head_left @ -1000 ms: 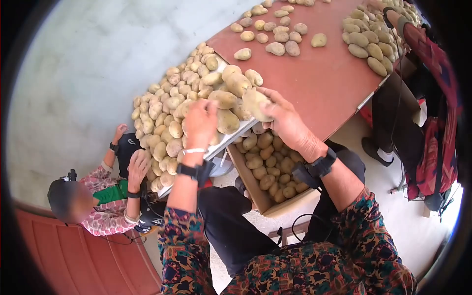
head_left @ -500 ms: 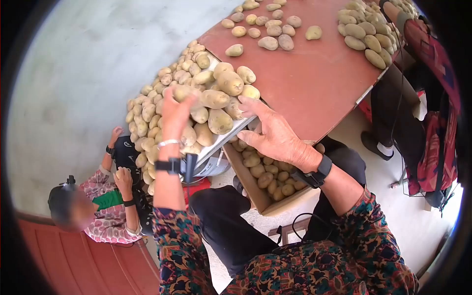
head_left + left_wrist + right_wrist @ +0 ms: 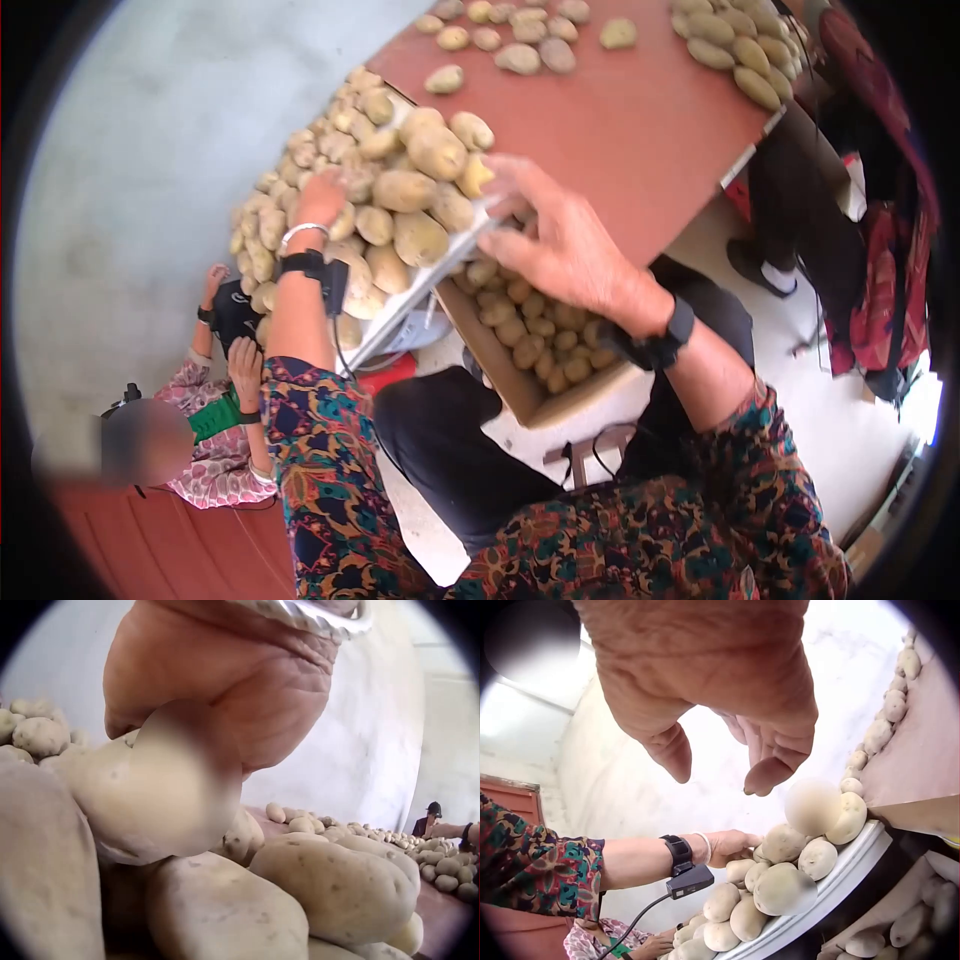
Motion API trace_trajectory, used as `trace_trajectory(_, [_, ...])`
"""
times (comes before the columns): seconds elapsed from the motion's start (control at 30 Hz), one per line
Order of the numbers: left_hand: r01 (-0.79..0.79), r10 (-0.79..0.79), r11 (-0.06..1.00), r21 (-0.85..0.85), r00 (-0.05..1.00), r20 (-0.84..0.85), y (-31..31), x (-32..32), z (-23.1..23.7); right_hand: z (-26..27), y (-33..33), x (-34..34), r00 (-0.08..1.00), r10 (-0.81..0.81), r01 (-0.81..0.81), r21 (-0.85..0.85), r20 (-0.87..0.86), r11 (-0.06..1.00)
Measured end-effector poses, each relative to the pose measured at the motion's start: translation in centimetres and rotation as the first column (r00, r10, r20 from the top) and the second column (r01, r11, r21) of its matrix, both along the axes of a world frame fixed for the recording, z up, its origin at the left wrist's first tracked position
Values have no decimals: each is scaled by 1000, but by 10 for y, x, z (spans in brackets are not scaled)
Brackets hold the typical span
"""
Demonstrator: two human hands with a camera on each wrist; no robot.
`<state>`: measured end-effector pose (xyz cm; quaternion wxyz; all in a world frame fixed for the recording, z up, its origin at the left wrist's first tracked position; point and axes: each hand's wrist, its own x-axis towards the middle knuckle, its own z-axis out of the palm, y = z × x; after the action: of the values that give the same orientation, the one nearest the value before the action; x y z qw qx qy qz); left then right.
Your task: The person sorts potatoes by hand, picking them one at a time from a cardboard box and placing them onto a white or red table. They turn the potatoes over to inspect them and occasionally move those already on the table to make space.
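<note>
My left hand (image 3: 322,200) reaches into a heap of potatoes (image 3: 405,190) piled on a white-edged surface. In the left wrist view its palm hangs right behind a large potato (image 3: 157,791), which hides the fingers; I cannot tell whether they grip one. The right hand (image 3: 570,235) hovers at the near right side of the heap, thumb and fingers apart. The right wrist view shows nothing between that thumb (image 3: 671,754) and the bent fingers. Below it stands a cardboard box (image 3: 515,385) holding many smaller potatoes (image 3: 540,330).
Loose potatoes (image 3: 520,58) lie on the red tabletop (image 3: 620,130), with another heap (image 3: 745,50) at its far right. A person in a pink patterned top (image 3: 225,465) sits at the left; another person's dark-clothed leg (image 3: 790,200) is at the right. A cable (image 3: 634,926) trails from my left wrist.
The right hand held a potato a second ago and was without it half a second ago. My left hand, which lifted a potato half a second ago, has moved left over the heap.
</note>
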<state>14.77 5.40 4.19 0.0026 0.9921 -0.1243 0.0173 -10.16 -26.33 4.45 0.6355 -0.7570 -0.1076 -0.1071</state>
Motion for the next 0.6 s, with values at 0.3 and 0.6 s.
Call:
trace_trajectory(0.3, [118, 5, 790, -602, 980, 198, -105, -155, 45, -11, -15, 5, 929, 260, -149, 375, -264, 915])
trace_trajectory(0.6, [-40, -54, 453, -891, 996, -72, -98, -223, -30, -82, 15, 9, 754, 188, -589, -521, -630, 618])
